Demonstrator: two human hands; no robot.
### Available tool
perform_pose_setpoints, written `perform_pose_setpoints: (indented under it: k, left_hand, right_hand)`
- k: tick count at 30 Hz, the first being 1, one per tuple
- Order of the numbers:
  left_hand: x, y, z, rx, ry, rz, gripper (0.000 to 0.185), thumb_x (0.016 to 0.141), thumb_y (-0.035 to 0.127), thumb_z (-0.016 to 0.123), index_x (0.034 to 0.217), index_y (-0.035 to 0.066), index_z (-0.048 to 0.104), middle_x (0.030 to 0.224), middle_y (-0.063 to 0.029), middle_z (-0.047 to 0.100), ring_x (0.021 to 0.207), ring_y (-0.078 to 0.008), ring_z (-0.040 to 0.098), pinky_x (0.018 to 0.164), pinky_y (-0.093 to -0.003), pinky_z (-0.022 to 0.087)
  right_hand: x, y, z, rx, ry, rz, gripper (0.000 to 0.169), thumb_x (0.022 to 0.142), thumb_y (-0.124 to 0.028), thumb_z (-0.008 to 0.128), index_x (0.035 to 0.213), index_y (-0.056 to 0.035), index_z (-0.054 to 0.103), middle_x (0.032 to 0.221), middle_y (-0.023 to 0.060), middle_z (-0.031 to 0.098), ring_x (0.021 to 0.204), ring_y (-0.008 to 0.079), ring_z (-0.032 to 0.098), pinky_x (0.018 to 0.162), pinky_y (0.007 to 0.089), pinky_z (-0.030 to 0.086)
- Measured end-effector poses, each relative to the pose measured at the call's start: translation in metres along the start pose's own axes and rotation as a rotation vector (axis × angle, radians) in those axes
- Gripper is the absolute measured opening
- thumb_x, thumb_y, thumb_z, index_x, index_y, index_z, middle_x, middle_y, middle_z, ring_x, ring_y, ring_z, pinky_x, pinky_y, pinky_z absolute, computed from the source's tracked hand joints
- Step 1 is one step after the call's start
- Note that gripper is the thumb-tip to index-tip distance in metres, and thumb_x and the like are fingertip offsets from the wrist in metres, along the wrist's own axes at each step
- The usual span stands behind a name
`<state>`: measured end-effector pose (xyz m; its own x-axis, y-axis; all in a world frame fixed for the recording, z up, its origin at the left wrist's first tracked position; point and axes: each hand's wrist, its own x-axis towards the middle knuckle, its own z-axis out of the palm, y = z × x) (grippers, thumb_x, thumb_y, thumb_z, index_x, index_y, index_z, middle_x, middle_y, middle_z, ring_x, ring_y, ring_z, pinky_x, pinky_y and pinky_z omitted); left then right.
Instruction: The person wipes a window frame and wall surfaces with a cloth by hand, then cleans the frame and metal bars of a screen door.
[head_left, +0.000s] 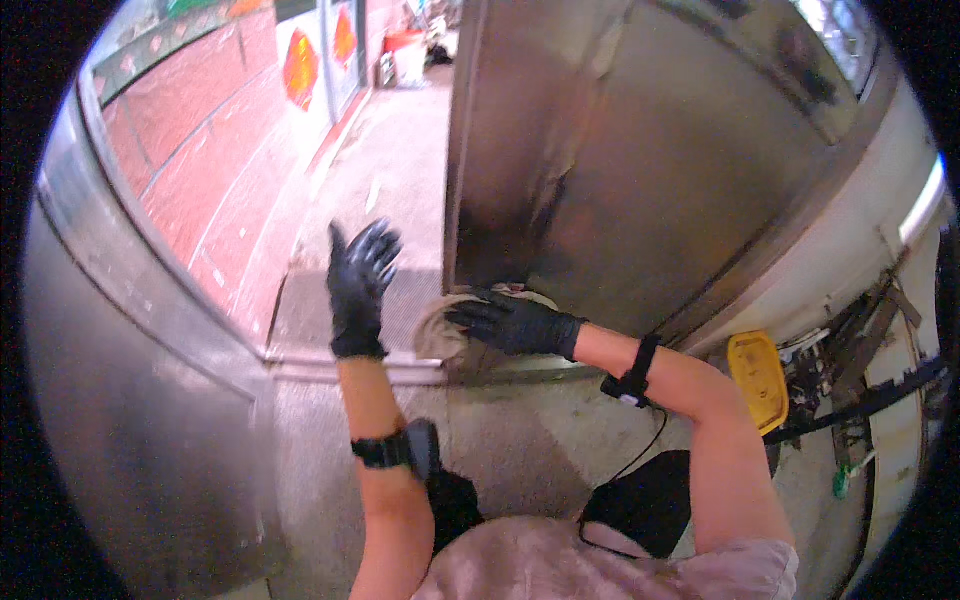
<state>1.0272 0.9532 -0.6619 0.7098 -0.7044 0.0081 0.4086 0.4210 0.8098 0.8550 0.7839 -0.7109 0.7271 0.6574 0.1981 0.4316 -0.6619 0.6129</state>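
Both my hands wear black gloves. My left hand (363, 281) is raised in the doorway with its fingers apart, holding nothing. With my right hand (514, 322) I hold a beige cloth (441, 330) against the lower edge of a brown metal door panel (637, 187); part of the cloth hangs past the panel's left edge, and the rest lies under my hand. A ribbed grey mat (304, 315) lies on the floor beyond the metal threshold (322, 371), beneath my left hand.
A brushed metal panel (150, 375) stands at the left. Outside, a pinkish tiled wall (202, 127) runs along a walkway, with a white and red bucket (409, 60) farther off. At the right are a yellow plastic lid or tray (759, 382) and a cluttered dark rack (847, 360).
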Motion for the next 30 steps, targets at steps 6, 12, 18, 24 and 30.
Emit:
perform_pose_setpoints:
  k: [6,12,18,24,30]
  left_hand:
    - [0.012,-0.019,-0.006,-0.165,-0.055,0.028,0.064,0.086,0.056,0.03,0.124,0.006,0.043,0.122,-0.0111,0.046,0.113,-0.0202,0.041,0.097,-0.0303,0.022]
    - [0.023,-0.048,0.031,0.27,-0.107,0.458,0.048,0.092,0.036,0.033,0.125,0.002,0.04,0.125,-0.0087,0.044,0.117,-0.0183,0.038,0.098,-0.0315,0.026]
    - [0.007,-0.061,0.066,0.499,0.004,0.522,0.049,0.092,0.029,0.037,0.131,0.0,0.028,0.128,-0.0126,0.039,0.116,-0.0216,0.037,0.097,-0.03,0.028]
    - [0.018,-0.072,0.064,0.503,0.166,0.64,0.038,0.091,0.034,0.04,0.112,0.002,0.045,0.101,-0.0061,0.052,0.091,-0.0153,0.049,0.082,-0.0278,0.041]
    - [0.027,-0.08,0.051,0.39,0.018,0.497,0.053,0.092,0.033,0.035,0.133,0.001,0.022,0.131,-0.0129,0.033,0.115,-0.023,0.037,0.097,-0.0328,0.03]
  right_hand:
    - [0.058,0.12,-0.166,-0.243,0.224,0.324,0.039,0.074,-0.024,0.048,0.11,-0.0092,0.055,0.125,0.0128,0.043,0.12,0.0277,0.035,0.098,0.0544,0.023]
    - [0.116,0.178,-0.217,-0.439,0.724,0.564,0.048,0.066,-0.03,0.058,0.11,-0.0121,0.054,0.129,0.0194,0.034,0.121,0.0369,0.028,0.097,0.0575,0.019]
    - [0.117,0.213,-0.245,-0.409,0.862,0.423,0.043,0.069,-0.032,0.053,0.103,-0.0049,0.056,0.122,0.0213,0.041,0.115,0.0383,0.035,0.096,0.0587,0.02]
    - [0.05,0.235,-0.261,-0.273,0.945,0.628,0.038,0.074,-0.026,0.05,0.103,-0.0028,0.054,0.108,0.0157,0.053,0.104,0.0355,0.046,0.09,0.0454,0.035]
    - [-0.147,0.237,-0.278,-0.688,0.774,0.842,0.031,0.081,-0.023,0.05,0.107,-0.0072,0.055,0.119,0.0158,0.047,0.113,0.0305,0.042,0.099,0.0424,0.027]
